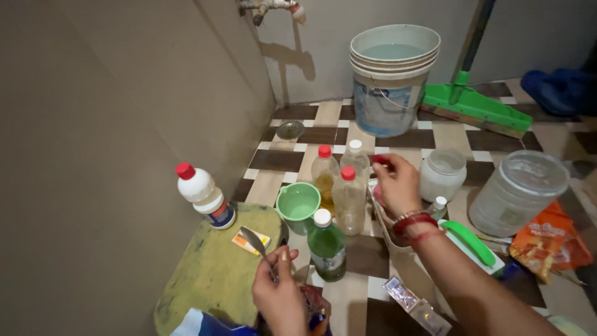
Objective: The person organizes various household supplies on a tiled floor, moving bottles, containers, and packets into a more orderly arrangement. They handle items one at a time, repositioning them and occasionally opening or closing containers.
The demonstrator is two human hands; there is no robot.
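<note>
One steel spoon (pixel 254 239), shiny, left-hand (pixel 280 295) grip

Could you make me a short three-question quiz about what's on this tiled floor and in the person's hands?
1. True or false: the left hand holds a metal spoon.
2. What colour is the cap on the green bottle? A red, B white, C blue.
3. What does the bucket by the wall hold?

Key: 1 true. 2 B. 3 water, nearly to the brim. The right hand pinches something small and red in its fingers; what it is cannot be told.
</note>
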